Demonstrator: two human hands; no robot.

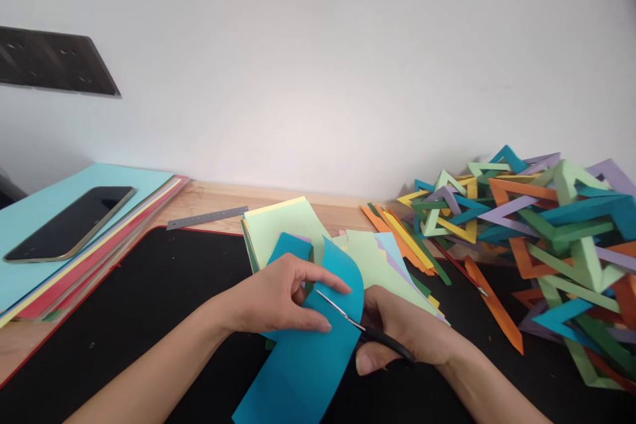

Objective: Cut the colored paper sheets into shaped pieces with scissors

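Observation:
A curved blue paper piece (318, 361) hangs over the black mat, with its upper end bent round. My left hand (293, 291) grips it, thumb and index finger pressed on its face. From the right, my right hand (397, 331) holds scissors (385, 341) by their black handles. The metal blades lie across the blue paper, pointing up and left between the left thumb and index finger. Behind the hands are stacked light green sheets (283, 215), and more pale green and lilac pieces (372, 265) lie to the right.
At the left, a phone (69, 222) rests on large coloured sheets (114, 175). A metal ruler (207, 217) lies behind the black mat (134, 318). Orange and yellow strips (407, 238) and a heap of folded paper shapes (561, 232) occupy the right.

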